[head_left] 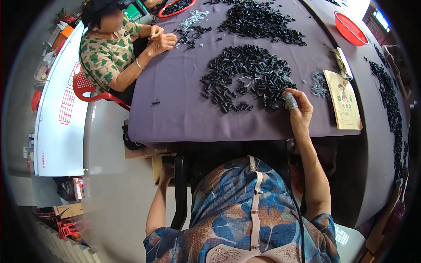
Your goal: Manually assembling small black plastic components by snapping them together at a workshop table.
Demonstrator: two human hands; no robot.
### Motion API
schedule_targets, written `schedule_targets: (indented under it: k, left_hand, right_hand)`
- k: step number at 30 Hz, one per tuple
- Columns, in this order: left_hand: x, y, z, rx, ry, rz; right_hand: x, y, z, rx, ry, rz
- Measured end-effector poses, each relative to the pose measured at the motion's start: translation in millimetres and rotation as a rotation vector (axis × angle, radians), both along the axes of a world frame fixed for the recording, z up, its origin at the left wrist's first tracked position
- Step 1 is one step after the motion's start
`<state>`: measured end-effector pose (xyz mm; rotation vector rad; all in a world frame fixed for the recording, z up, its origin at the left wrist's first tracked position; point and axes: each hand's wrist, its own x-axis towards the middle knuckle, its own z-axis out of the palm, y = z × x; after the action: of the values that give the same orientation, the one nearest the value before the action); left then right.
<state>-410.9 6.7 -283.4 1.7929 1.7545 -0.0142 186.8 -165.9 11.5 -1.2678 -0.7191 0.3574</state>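
- Head view looks down on a table with a purple cloth (175, 101), and the person's right hand (300, 111) rests at the near edge of it.
- Right hand: the fingers are curled together, and one fingertip wears a grey cover (289, 101) that touches the near pile of small black parts (247, 76).
- Left hand (165, 172) reaches down below the table edge, beside a dark chair frame; I cannot tell if it is spread or closed.
- Red tray (351, 28) at the far right looks shallow, and I cannot see what lies in it.
- Second red tray (175, 8) at the far side holds black parts.
- Another, larger pile of black parts (261, 19) lies further away, and a long row of them (388, 96) runs along the right side.
- Tan paper bag (344, 101) lies flat just right of the hand.
- Second person in a green patterned shirt (107, 52) sits at the left on a red chair (87, 90), both hands together on the cloth.
- Floor below is pale grey, and a white board (61, 114) lies at the left.
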Motion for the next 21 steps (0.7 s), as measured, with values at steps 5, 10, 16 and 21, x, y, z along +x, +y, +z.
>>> schedule_targets:
  k: [5, 10, 16, 21]
  left_hand:
    - [-20.9, 18.3, -78.5, 0.113, 0.062, -0.407]
    - [-16.9, 24.6, -83.6, 0.039, -0.213, -0.193]
    - [-13.3, 13.6, -41.7, 0.017, -0.266, -0.055]
    - [55.5, 0.7, 51.5, 0.095, 0.265, -0.35]
  right_hand:
    - [-4.2, 5.0, -6.4, 0.025, 0.033, -0.011]
    - [-1.0, 0.5, -3.3, 0.006, 0.017, -0.054]
    - [-5.1, 4.1, 0.4, 0.013, 0.035, -0.015]
    - [0.3, -0.3, -3.1, 0.014, 0.054, -0.027]
